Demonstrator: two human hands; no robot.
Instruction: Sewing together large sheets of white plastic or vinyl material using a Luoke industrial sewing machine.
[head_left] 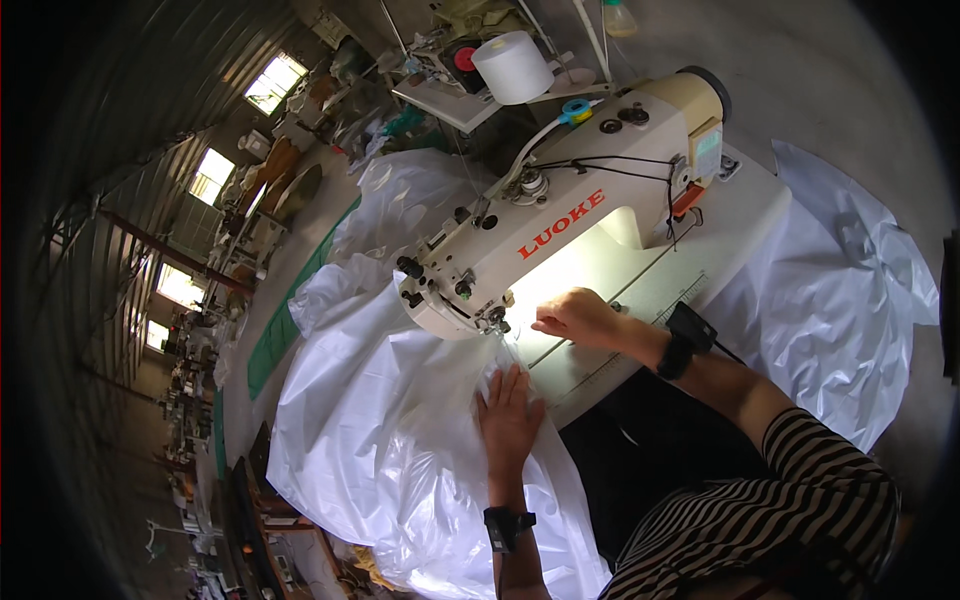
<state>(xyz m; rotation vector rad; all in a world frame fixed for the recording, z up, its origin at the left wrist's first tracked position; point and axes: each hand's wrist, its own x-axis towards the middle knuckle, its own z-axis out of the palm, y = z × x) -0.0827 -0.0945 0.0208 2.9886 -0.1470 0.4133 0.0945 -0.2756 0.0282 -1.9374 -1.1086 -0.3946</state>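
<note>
A white industrial sewing machine (pixel 590 190) stands before me, its lamp lighting the bed under the arm. Shiny white sheeting (pixel 390 390), thin and creased, spreads from the needle area over the left side and down toward me. My left hand (pixel 510 415) lies flat on this sheeting just in front of the needle, fingers stretched and a little apart. Over the lit machine bed (pixel 640 270), right of the needle, my right hand (pixel 582 318) is closed with its fingers curled in. Whatever its fingertips pinch, if anything, is hidden.
A large white thread cone (pixel 513 67) stands behind the machine. More white sheeting (pixel 830 290) hangs at the right edge. A green strip (pixel 290 320) runs along the table at left. Dark cords (pixel 625 160) loop across the machine arm. Other machines line the room's left side.
</note>
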